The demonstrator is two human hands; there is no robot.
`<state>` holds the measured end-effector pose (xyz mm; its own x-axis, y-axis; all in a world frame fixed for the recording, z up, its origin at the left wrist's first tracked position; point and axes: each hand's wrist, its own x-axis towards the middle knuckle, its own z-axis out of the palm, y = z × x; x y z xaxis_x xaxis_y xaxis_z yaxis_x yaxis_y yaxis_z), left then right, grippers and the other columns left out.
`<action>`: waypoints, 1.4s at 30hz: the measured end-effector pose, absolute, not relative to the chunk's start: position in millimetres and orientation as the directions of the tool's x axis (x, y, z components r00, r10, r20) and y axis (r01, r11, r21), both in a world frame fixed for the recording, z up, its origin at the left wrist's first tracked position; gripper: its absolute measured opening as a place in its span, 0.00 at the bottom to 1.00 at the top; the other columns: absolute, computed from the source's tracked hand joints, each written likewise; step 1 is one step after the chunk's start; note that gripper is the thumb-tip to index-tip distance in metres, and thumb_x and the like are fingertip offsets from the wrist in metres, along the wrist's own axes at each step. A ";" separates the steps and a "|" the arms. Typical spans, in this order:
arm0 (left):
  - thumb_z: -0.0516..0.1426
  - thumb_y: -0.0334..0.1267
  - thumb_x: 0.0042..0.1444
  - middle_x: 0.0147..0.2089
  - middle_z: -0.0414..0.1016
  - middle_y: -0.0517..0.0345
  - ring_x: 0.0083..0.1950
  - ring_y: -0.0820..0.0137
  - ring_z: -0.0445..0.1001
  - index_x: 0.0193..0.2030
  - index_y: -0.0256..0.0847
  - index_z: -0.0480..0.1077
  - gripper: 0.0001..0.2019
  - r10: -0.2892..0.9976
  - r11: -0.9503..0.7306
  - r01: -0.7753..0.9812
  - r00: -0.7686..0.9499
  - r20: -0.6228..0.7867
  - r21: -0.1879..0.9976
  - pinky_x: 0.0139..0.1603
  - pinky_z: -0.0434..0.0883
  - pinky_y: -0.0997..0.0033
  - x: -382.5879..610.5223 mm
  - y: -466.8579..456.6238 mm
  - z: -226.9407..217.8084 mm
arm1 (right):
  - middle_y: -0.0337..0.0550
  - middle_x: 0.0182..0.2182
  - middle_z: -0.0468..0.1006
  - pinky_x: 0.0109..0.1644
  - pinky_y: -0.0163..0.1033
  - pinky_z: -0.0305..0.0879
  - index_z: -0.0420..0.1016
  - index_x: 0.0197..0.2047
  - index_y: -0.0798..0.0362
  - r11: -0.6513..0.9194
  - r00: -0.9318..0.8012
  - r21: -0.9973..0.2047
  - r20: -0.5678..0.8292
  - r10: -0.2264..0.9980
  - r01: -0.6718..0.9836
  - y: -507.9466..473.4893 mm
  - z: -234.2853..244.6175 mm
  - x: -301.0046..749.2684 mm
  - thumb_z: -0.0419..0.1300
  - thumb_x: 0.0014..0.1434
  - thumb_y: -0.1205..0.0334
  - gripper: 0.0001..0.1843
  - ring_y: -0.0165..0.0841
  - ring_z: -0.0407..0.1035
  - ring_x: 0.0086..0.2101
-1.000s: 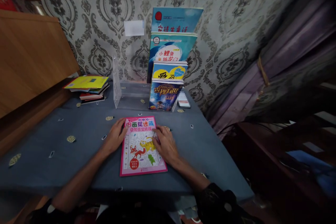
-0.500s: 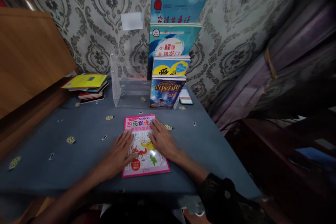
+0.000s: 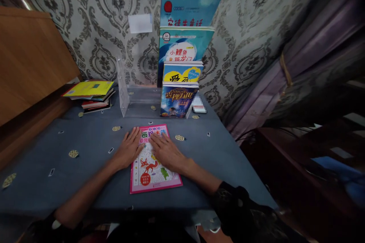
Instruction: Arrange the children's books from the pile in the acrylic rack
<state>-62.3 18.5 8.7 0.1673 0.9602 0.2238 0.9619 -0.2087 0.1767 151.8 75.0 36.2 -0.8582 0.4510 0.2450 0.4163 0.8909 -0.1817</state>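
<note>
A pink-bordered picture book point(image 3: 155, 182) lies flat on the table near its front edge, its cover showing a red fox and a green shape. My left hand point(image 3: 129, 149) rests on the book's upper left edge, palm down with fingers stretched out. Over the upper middle of the cover lies my right hand point(image 3: 167, 152), flat with its fingers extended, hiding part of the title and a yellow figure. Neither hand grips anything.
Behind the book stands a clear acrylic rack point(image 3: 122, 87) with several books point(image 3: 178, 100) upright in its right side. A pile of books point(image 3: 89, 90) lies at the back left by a wooden cabinet point(image 3: 34, 57). A dark blue cloth point(image 3: 94, 182) covers the table.
My left hand has slid up along the book's left edge. My right hand has shifted left and slightly down across the cover. The view has moved slightly.
</note>
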 end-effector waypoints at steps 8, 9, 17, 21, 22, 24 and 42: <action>0.37 0.46 0.70 0.73 0.52 0.38 0.74 0.56 0.48 0.71 0.31 0.53 0.29 0.954 -0.208 0.967 0.167 0.249 0.147 0.70 0.54 0.46 -62.2 18.2 5.8 | 0.58 0.66 0.60 0.71 0.54 0.46 0.60 0.67 0.61 0.899 -0.885 -0.231 0.205 0.419 0.372 79.4 37.9 130.9 0.52 0.68 0.58 0.28 0.41 0.50 0.67; 0.37 0.46 0.70 0.73 0.52 0.38 0.74 0.56 0.48 0.71 0.31 0.52 0.29 0.953 -0.210 0.967 0.169 0.250 0.146 0.70 0.54 0.46 -62.2 18.2 5.8 | 0.59 0.66 0.60 0.71 0.55 0.46 0.59 0.67 0.62 0.890 -0.875 -0.237 0.206 0.437 0.389 81.2 37.6 132.2 0.53 0.68 0.57 0.29 0.42 0.50 0.68; 0.38 0.47 0.70 0.73 0.51 0.40 0.74 0.56 0.48 0.71 0.32 0.52 0.29 0.964 -0.188 0.968 0.149 0.221 0.164 0.70 0.53 0.46 -60.2 17.4 9.5 | 0.61 0.66 0.60 0.69 0.58 0.48 0.61 0.66 0.61 0.770 -0.736 -0.267 0.232 0.636 0.580 104.1 34.0 153.9 0.50 0.69 0.56 0.27 0.44 0.53 0.67; 0.38 0.48 0.70 0.73 0.51 0.39 0.74 0.56 0.48 0.71 0.32 0.52 0.29 0.965 -0.184 0.966 0.142 0.221 0.183 0.70 0.53 0.46 -60.2 17.1 10.7 | 0.57 0.65 0.64 0.70 0.56 0.48 0.64 0.65 0.58 0.717 -0.676 -0.323 0.248 0.694 0.618 115.1 31.5 165.1 0.51 0.68 0.59 0.25 0.42 0.56 0.66; 0.38 0.48 0.70 0.73 0.51 0.40 0.74 0.56 0.48 0.71 0.33 0.52 0.29 0.965 -0.185 0.965 0.143 0.221 0.188 0.70 0.53 0.46 -60.3 17.1 10.5 | 0.57 0.64 0.65 0.70 0.56 0.48 0.65 0.64 0.58 0.710 -0.670 -0.350 0.248 0.700 0.612 117.9 30.4 167.2 0.52 0.67 0.60 0.24 0.42 0.56 0.65; 0.38 0.49 0.70 0.73 0.51 0.40 0.74 0.56 0.48 0.71 0.33 0.52 0.29 0.964 -0.188 0.964 0.145 0.222 0.190 0.70 0.53 0.46 -60.8 17.2 9.7 | 0.56 0.64 0.66 0.69 0.56 0.50 0.67 0.63 0.57 0.700 -0.667 -0.410 0.249 0.702 0.584 123.4 27.9 170.2 0.52 0.66 0.62 0.23 0.41 0.58 0.65; 0.41 0.55 0.68 0.73 0.50 0.39 0.75 0.57 0.47 0.72 0.35 0.51 0.33 0.943 -0.320 0.936 0.299 0.143 0.150 0.72 0.46 0.47 -54.9 36.2 26.1 | 0.48 0.59 0.73 0.64 0.49 0.61 0.64 0.65 0.53 0.634 -0.642 -0.602 0.247 0.726 0.485 143.7 25.0 176.9 0.44 0.69 0.62 0.24 0.36 0.67 0.58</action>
<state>-54.9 36.2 26.1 0.2992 0.9434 0.1434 0.9355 -0.3196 0.1504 176.9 143.7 25.0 -0.6421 0.7258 0.2469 0.4849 0.6340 -0.6025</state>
